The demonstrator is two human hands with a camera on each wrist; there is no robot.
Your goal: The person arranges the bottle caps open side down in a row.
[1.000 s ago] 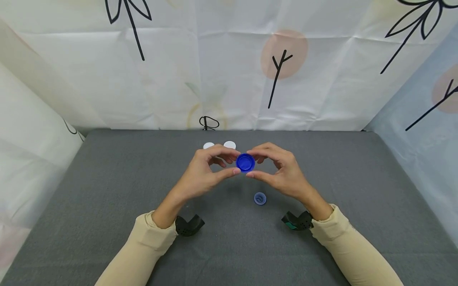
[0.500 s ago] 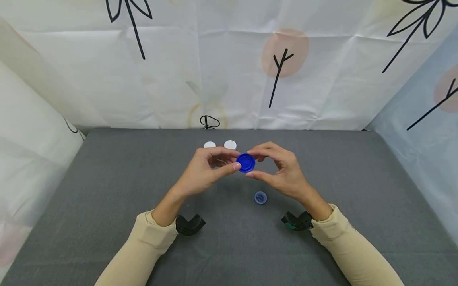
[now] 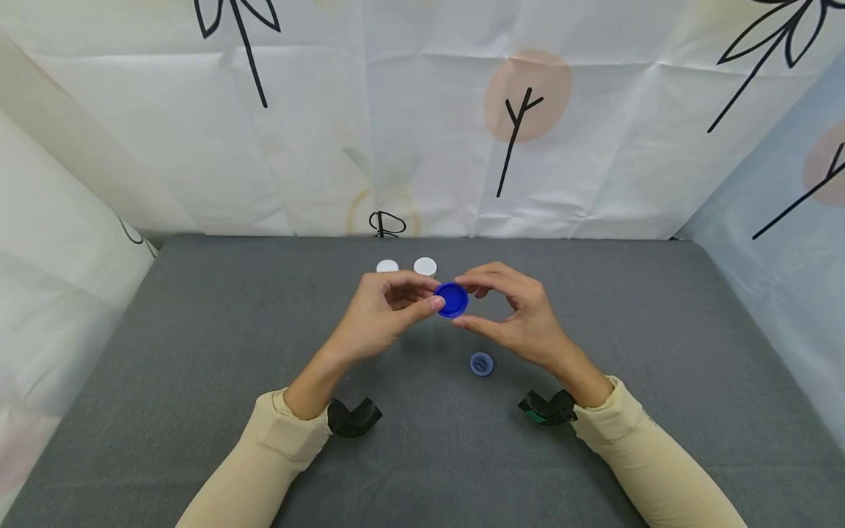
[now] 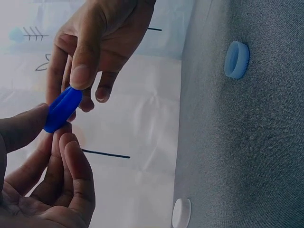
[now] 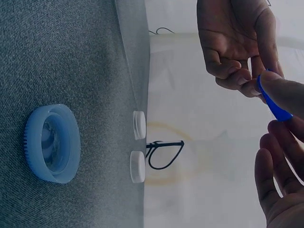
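2 hands (image 3: 375,315) (image 3: 518,308) pinch 1 cap (image 3: 452,300); 3 caps (image 3: 481,364) (image 3: 425,267) (image 3: 386,266) nearby.

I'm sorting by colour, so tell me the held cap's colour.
The held cap is deep blue, clearest in the head view.

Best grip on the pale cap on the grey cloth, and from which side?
Pinch the pale cap across its ribbed outer wall, probably best from above: it lies flat, open side up, so the wall can be spanned. The right hand looks nearer, but it and the left hand hold the dark cap.
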